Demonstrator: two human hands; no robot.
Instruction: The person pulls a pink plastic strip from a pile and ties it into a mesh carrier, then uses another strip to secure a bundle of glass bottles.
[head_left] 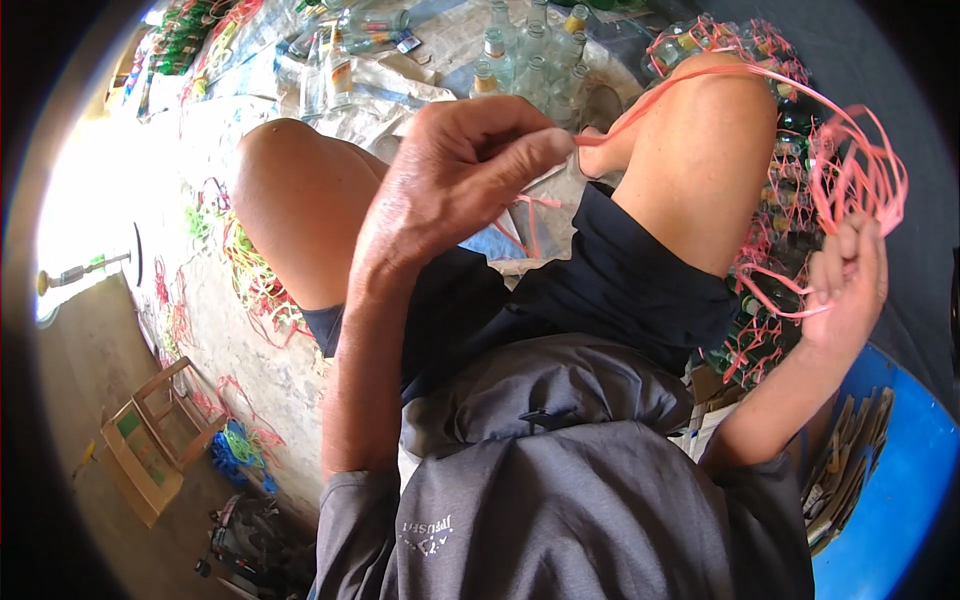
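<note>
Pink plastic strapping [690, 85] is what my hands are busy with: one band runs taut from my left hand [450, 180], across my right knee [700, 150], out to my right hand [845, 285]. My left fingers [520, 155] are closed tight, thumb against forefinger, pinching the end of the band just above my lap. My right fingers [850, 250] are curled loosely through a tangle of pink loops [860, 170], closed enough to keep the bundle hanging from them but not clenched.

As for progress, I judge it well under way but far from finished. Beside my right leg sits a cluster of green glass bottles [775, 230] already caged in woven pink netting [760, 340], and more netted bottles show past the knee at the top. That part looks done. Ahead of my knees, a group of clear bottles [530, 60] stands bare on the floor [215, 330], with no strapping around it that I can see, so I take that as work left. Loose offcuts of pink and green strapping [250, 280] lie scattered on the floor to my left. Whether the band I hold is joined to the netting below, I cannot tell; my leg hides the run.
</note>
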